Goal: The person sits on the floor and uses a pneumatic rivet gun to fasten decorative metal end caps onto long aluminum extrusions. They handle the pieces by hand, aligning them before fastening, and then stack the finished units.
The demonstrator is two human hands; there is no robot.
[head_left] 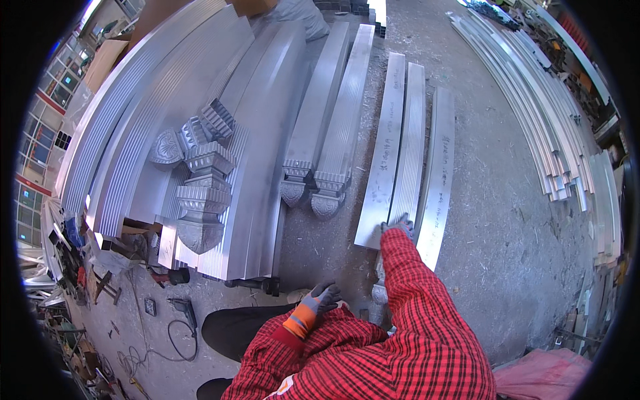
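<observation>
My right hand, in a grey glove, reaches forward onto a ribbed silver metal profile. Its fingers span the profile's width and close around its edges. Part of that profile is hidden under my sleeve, and a silver carved end piece shows below it. Flat profiles with dark handwriting lie on either side, one on the left and one on the right. Near my bent knee, my left hand, in a grey and orange glove, rests with its fingers extended and nothing in them.
Wide ribbed panels are stacked at left, with loose carved capitals on top. Two profiles with carved ends lie between. Long metal bars line the right side. A corded power drill lies on the floor at lower left.
</observation>
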